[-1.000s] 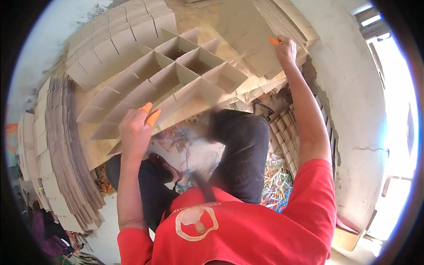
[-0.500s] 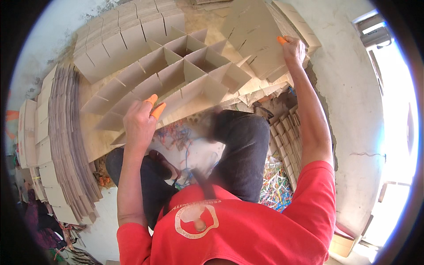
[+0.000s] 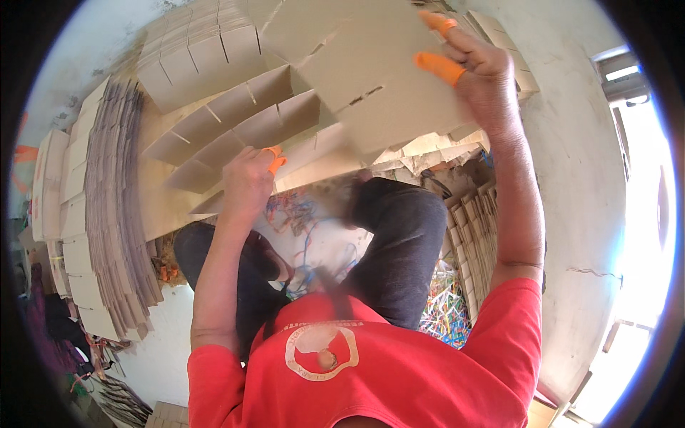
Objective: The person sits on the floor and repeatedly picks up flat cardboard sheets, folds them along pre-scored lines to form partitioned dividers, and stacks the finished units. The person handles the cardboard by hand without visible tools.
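Note:
A slotted cardboard sheet (image 3: 364, 71) is tilted over the right part of a cardboard divider grid (image 3: 246, 125), hiding many of its cells. My right hand (image 3: 485, 75) grips this sheet near its right side, with orange finger covers on the thumb and a finger. Lower left, my left hand (image 3: 248, 178) is closed on the near strip of the divider grid, which stands on edge. It wears orange covers too, and its fingertips are partly hidden. Long slotted strips of the grid show to the left of the sheet.
Stacked slotted cardboard (image 3: 200, 53) stands at the back left. A tall pile of cardboard (image 3: 114, 207) is on my left, with more cardboard pieces (image 3: 474, 232) by my right knee. Colourful straps (image 3: 446, 307) lie on the floor. A wall (image 3: 571, 185) rises on the right.
My right hand has brought the cardboard sheet from the right-hand stack leftward and nearer, over the divider grid. My left hand has shifted slightly right, still holding the grid's near strip.

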Motion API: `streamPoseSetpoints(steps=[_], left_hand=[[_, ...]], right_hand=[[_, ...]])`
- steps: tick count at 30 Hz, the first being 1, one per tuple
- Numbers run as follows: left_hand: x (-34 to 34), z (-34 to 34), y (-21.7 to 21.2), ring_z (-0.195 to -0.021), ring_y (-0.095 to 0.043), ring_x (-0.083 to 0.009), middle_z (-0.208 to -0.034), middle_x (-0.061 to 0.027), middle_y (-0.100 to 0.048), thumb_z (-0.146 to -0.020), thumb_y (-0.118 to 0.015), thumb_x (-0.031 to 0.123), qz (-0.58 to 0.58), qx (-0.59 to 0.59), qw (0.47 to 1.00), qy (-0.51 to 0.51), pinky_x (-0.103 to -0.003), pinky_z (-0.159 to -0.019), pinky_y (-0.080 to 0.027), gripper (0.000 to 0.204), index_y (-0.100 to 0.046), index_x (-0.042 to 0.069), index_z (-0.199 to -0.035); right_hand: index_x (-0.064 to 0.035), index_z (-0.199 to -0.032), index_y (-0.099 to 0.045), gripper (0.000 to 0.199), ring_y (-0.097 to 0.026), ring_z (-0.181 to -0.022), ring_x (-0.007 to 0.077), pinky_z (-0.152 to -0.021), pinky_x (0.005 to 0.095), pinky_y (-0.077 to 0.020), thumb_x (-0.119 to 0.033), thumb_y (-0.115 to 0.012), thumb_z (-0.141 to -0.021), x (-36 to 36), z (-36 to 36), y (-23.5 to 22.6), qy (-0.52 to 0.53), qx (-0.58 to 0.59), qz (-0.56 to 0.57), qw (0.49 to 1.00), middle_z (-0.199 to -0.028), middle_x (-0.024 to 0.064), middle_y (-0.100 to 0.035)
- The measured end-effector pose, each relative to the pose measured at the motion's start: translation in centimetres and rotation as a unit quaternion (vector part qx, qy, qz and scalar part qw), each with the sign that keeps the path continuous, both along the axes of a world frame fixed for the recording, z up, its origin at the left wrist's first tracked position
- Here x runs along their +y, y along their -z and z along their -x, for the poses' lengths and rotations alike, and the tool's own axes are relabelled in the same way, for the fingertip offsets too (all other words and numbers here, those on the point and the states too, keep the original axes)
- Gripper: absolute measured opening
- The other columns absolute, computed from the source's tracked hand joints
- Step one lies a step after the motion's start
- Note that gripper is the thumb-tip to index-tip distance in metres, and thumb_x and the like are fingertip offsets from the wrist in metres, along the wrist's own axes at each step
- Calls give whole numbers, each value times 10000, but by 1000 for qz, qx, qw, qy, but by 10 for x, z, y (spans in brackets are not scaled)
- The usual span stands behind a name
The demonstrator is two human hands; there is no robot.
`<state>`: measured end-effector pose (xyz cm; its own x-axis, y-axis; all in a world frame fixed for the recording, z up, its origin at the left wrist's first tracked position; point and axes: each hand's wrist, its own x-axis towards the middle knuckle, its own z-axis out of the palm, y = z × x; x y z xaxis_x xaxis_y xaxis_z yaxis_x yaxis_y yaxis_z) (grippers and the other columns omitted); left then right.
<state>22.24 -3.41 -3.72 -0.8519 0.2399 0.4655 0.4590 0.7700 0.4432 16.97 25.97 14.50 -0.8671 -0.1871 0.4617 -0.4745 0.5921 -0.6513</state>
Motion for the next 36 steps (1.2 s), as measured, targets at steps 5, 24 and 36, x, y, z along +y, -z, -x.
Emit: streamPoseSetpoints(steps=[5, 24, 36], left_hand=[[10, 0, -14, -687, -597, -281, -710, -115, -632, -722, -660, 1, -24, 14, 999, 29, -401, -574, -485, 166, -692, 42, -880], [12, 8, -10, -709, -603, -278, -709, -104, -633, -710, -636, -18, -16, -4, 1000, 22, -410, -580, -494, 140, -667, 30, -837], [10, 20, 2, -682, -608, -293, -708, -122, -611, -711, -641, -20, -30, -8, 999, -5, -423, -588, -491, 179, -683, 56, -868]], right_hand=[[-16, -1282, -597, 447, -307, -638, 13, -614, 140, -286, 1, -706, -849, -22, 5, 19, -65, -93, -32, 993, -709, -135, -323], [36, -978, -618, 119, -518, -719, 40, -645, 243, -480, 4, -636, -866, -49, 16, 41, -140, -88, -87, 982, -730, 68, -588], [-82, -1409, -392, 647, -645, -969, 356, -788, 434, -523, -57, -636, -810, -70, 24, 82, -154, -37, -358, 920, -1230, 169, -578]])
